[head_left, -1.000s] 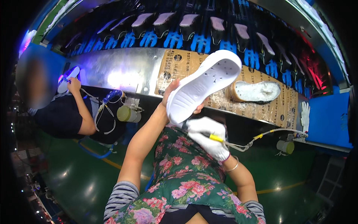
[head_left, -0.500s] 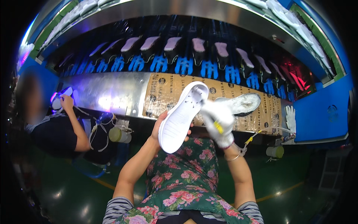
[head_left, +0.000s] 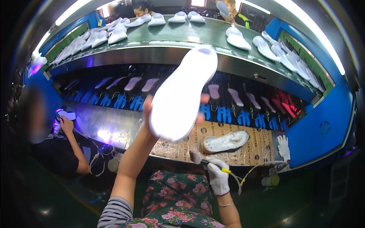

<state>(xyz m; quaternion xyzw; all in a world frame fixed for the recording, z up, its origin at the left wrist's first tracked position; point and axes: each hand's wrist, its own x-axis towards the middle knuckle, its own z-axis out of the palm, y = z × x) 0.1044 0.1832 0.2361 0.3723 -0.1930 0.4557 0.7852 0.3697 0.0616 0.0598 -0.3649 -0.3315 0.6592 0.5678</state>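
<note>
My bare left hand (head_left: 147, 116) grips a white shoe sole (head_left: 182, 95), raised high and tilted, its heel toward me and its toe toward the conveyor. The thumb shows on one side and blurred fingertips on the other. My right hand (head_left: 218, 176), in a white knit glove, is closed around a brush (head_left: 203, 161) with a dark handle and greyish bristles. A pale tube with yellow bands runs from the brush. Beyond that hand, a second sole (head_left: 228, 141), whitish inside with a dark edge, lies on the cardboard-covered worktop (head_left: 262, 148).
A green conveyor (head_left: 190, 32) carries several white soles across the back. Beneath it hang pink footbeds and blue clamps (head_left: 224, 114). A spare white glove (head_left: 283, 147) and a yellow-lidded pot (head_left: 270, 180) are at the right. At left, a co-worker's hand (head_left: 66, 124) holds a shoe piece.
The white sole has gone up and forward in my left hand. My right hand has drawn down and away from it, the brush now plainly visible. The view has tilted up to the conveyor.
</note>
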